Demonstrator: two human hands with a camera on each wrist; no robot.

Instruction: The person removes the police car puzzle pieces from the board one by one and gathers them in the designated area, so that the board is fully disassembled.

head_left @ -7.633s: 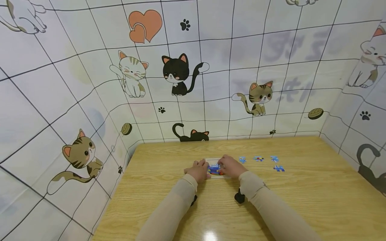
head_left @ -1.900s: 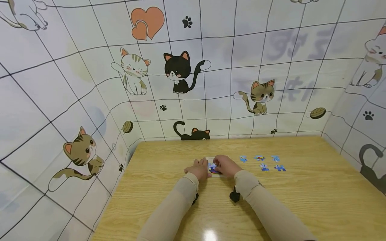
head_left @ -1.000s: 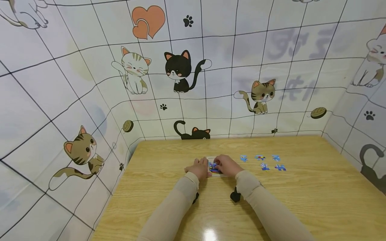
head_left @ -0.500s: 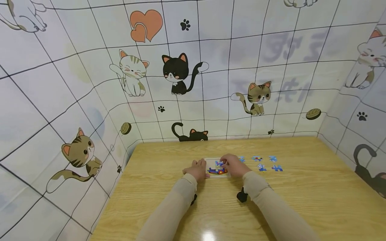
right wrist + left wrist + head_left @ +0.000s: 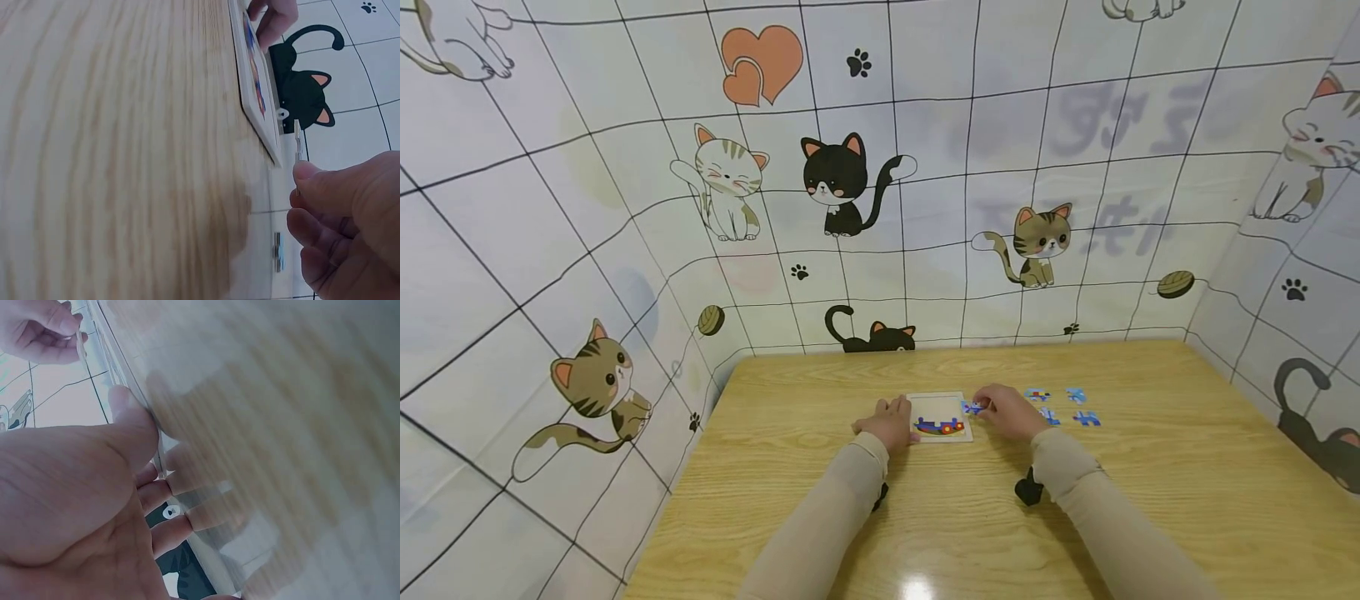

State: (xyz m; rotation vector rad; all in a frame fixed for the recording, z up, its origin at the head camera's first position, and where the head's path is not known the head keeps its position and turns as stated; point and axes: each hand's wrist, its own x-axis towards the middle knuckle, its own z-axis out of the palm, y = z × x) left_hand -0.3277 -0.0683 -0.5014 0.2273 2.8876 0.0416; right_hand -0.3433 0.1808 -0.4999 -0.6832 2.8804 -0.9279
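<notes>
A small puzzle board [image 5: 942, 440] with a pale frame lies on the table. Along its lower part a row of colourful pieces [image 5: 938, 427] is set in, and the area above that row shows bare. At the board's left edge rests my left hand [image 5: 886, 423], fingers extended; the left wrist view shows its thumb [image 5: 134, 419] along the edge. Just right of the board my right hand [image 5: 1011, 412] pinches a blue puzzle piece [image 5: 972, 407] between thumb and fingertips. Seen edge-on in the right wrist view, that puzzle piece [image 5: 298, 139] stands clear of the board.
Loose puzzle pieces lie right of my right hand: one with red and yellow [image 5: 1038, 394], a light blue one [image 5: 1076, 395], a blue one [image 5: 1086, 418], and one partly covered by the hand [image 5: 1050, 417]. A cat-print cloth [image 5: 940, 292] stands behind the wooden table [image 5: 820, 383].
My right hand has lifted a piece from the board and carried it right, past the frame. Since the earliest frame, another loose piece lies on the table. My left hand stays at the board's edge.
</notes>
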